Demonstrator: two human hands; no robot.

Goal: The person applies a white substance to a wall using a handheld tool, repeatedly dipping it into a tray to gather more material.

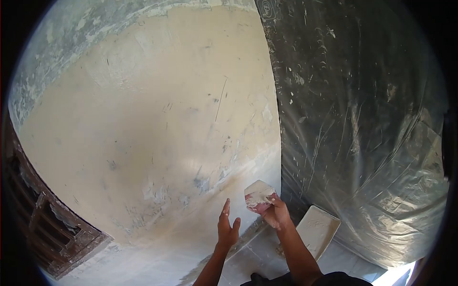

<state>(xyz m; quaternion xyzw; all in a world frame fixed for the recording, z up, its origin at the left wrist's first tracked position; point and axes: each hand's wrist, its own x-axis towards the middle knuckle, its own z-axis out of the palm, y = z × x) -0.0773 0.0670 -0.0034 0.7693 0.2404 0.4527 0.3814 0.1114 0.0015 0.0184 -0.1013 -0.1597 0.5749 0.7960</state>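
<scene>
My right hand [277, 213] grips a flat, roughly six-sided reddish plate [259, 194] smeared with pale plaster. Its exact kind is not clear from here. The plate is up in front of the lower right of the plastered wall [167, 119]. To its left is my left hand [228, 229], open and empty, with fingers pointing up and the thumb apart. A gap separates this hand from the plate.
Dark plastic sheeting [353, 105], spotted with plaster, hangs along the right. Below it stands a rectangular tray [318, 232] coated with pale plaster. A brown slatted wooden frame [52, 229] borders the wall at lower left. Grey floor [250, 262] shows beneath my arms.
</scene>
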